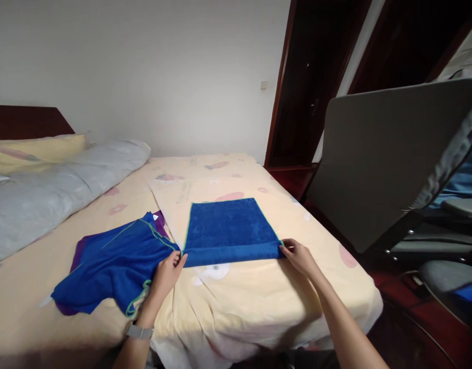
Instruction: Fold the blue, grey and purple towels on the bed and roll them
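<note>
"What did the head view show of your grip?"

"My left hand (169, 270) had its thumb and fingers pinched on the near left corner of the blue towel (228, 224), and my right hand (299, 255) was clamped the same way on the near right corner. The towel lay just below the middle of the frame, flat on the cream bedsheet (254, 302), its near edge turned over in a strip."

"What could have gone wrong from there?"

"The strip could have skewed, I judged, if one hand had pulled harder than the other. The far edge lay unheld, so a sharp tug could have dragged the whole towel and rucked the sheet beneath. Left of centre, the rumpled pile of blue cloths (113, 266), with a purple cloth (159, 221) peeking out, reached right up to my left hand; its green-trimmed corner could have been caught in my pinch."

"Any containers?"

"I could make out no box or basket. The nearest to a holder was a grey seat (439, 277) at the lower right, bearing a blue item (470, 292) too dim to name."
</note>
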Demonstrator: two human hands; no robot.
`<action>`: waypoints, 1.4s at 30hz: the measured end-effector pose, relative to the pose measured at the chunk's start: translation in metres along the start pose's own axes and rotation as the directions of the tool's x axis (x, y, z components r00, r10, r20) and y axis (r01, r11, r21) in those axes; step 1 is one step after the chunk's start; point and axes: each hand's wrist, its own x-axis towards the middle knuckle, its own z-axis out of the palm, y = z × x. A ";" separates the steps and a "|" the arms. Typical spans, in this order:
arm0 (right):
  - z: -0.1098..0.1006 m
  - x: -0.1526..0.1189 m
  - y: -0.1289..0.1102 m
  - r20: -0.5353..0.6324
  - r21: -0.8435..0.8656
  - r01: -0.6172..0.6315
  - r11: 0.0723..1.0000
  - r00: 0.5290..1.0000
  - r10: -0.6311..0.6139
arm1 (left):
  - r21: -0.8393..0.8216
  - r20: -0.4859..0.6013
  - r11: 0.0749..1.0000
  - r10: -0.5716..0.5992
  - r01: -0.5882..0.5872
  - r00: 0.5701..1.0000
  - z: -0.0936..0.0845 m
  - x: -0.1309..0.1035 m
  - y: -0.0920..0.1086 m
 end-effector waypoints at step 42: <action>-0.006 -0.040 -0.021 0.335 -0.357 0.504 0.786 0.855 -0.397 | 0.086 0.184 0.885 0.438 -0.458 0.880 -0.005 -0.031 0.023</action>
